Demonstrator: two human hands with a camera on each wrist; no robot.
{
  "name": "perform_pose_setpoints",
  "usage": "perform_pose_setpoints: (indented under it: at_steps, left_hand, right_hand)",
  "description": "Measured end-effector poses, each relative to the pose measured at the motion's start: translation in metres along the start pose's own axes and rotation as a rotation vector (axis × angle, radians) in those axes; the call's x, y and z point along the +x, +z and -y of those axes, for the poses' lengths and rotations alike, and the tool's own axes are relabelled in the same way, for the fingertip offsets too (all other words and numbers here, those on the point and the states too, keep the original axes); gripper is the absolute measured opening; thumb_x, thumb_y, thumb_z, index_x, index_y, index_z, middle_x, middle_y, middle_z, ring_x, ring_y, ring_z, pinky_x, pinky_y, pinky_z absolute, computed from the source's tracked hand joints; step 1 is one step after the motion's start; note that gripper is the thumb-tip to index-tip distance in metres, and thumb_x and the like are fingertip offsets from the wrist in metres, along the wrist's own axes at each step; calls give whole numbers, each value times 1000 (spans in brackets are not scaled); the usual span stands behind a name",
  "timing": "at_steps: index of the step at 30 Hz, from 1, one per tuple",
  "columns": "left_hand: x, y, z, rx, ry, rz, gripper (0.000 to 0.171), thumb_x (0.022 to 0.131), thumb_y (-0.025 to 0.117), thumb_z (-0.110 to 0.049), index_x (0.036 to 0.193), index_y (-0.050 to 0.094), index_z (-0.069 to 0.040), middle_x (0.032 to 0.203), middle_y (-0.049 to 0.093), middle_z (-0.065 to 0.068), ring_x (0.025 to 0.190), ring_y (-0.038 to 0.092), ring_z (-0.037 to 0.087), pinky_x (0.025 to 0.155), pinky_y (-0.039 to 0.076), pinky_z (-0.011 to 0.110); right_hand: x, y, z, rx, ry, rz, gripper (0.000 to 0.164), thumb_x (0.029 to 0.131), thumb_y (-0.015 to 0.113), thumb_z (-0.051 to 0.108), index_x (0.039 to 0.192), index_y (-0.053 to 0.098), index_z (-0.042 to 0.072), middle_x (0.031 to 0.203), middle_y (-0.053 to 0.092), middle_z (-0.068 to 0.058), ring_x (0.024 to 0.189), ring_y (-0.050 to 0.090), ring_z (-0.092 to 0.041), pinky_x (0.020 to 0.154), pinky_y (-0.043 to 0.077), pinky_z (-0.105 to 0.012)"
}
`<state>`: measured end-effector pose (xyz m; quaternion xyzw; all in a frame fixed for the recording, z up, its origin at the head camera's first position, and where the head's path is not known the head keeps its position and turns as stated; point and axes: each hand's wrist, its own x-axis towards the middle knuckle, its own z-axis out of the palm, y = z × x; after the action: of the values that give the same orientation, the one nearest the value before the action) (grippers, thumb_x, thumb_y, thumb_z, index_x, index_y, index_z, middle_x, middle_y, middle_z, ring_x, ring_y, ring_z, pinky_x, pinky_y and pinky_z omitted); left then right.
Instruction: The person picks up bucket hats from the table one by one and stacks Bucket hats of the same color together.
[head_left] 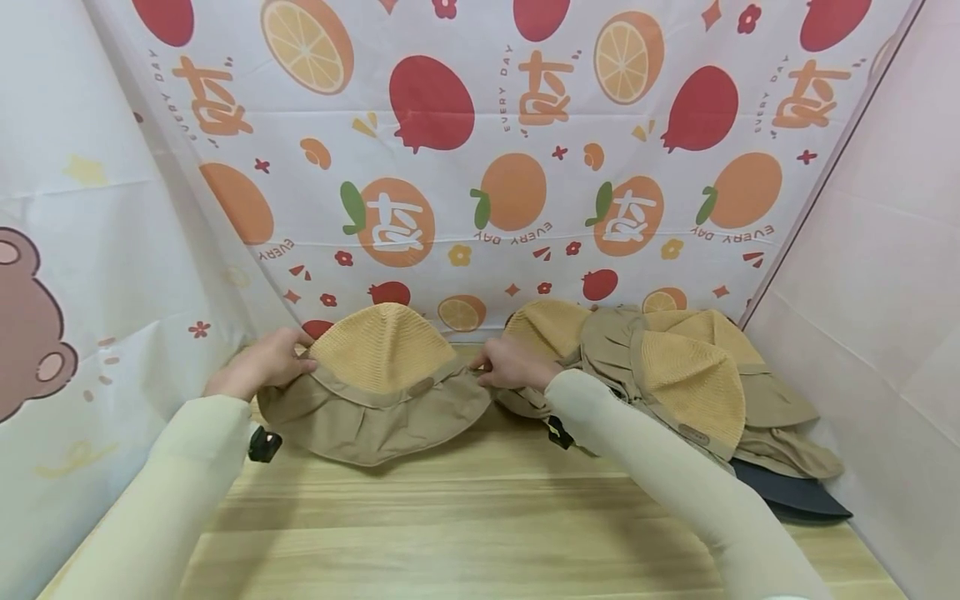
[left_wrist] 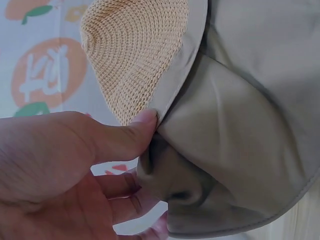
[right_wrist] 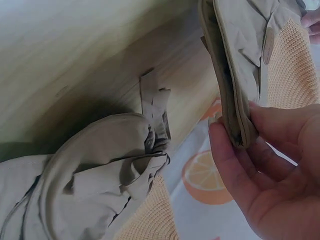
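Note:
A sun hat (head_left: 386,354) with a woven straw-coloured crown and khaki cloth brim is held up between both hands, at the back left of the table. My left hand (head_left: 262,364) pinches its left edge; in the left wrist view the thumb of the left hand (left_wrist: 65,165) lies where crown meets brim. On the other side my right hand (head_left: 516,363) pinches the brim's right end. The right wrist view shows the folded brim (right_wrist: 227,75) between thumb and fingers of the right hand (right_wrist: 270,175). A small brown label (head_left: 422,387) sits on the band.
Several similar hats (head_left: 693,387) lie heaped at the right, partly behind my right forearm. A dark visor-like brim (head_left: 791,493) pokes out beneath them. Cloth ties (right_wrist: 156,105) hang off one hat. A fruit-printed curtain (head_left: 510,183) stands behind the wooden table (head_left: 420,533), with walls at both sides.

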<state>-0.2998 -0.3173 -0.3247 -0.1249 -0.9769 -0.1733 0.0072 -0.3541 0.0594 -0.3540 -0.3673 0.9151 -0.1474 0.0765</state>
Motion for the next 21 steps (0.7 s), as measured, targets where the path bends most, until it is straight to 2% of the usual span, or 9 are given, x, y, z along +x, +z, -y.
perform_pose_setpoints:
  at_steps: [3,5,9,12,16,18,21]
  left_hand:
    - [6,0,9,-15,-35,12,26,91,71,-6,109,68,13,109,69,32,92,63,39,83,52,54]
    - [8,-1,16,-9,-63,11,25,91,71,-7,105,66,12,107,68,33,91,62,40,82,51,53]
    - [10,-3,29,4,-153,22,28,93,71,-11,109,63,11,106,63,34,86,58,39,73,49,48]
    - [10,-4,38,0,-223,25,32,94,71,-13,115,63,9,109,61,34,88,56,40,73,48,53]
    - [11,-1,48,-3,-283,11,37,94,69,-14,122,63,10,122,59,40,97,56,46,83,41,76]
    - [11,2,52,-4,-307,8,39,94,68,-13,124,63,11,128,58,41,98,57,46,86,38,81]
    - [13,7,56,10,-330,-3,39,94,67,-14,125,65,9,129,59,40,96,58,45,86,39,81]
  right_hand:
    - [6,3,3,52,26,45,33,98,69,8,131,70,3,105,79,-14,79,75,-23,66,54,-21]
    - [12,8,6,65,40,64,35,99,68,8,134,68,3,105,79,-14,84,77,-26,69,56,-23]
    - [26,19,11,35,38,41,36,99,69,9,135,68,5,106,79,-11,88,75,-20,76,57,-26]
    - [36,27,15,6,27,0,34,97,70,8,132,71,7,108,79,-9,93,74,-16,81,59,-26]
    - [47,36,20,-4,13,-34,29,97,69,6,126,74,7,114,78,-10,100,75,-18,86,60,-28]
    - [51,39,22,-2,19,-42,26,98,68,6,122,75,7,116,77,-10,102,74,-20,87,59,-29]
    - [56,44,23,-13,42,-58,18,99,67,7,114,77,7,113,77,-9,100,73,-19,86,59,-27]
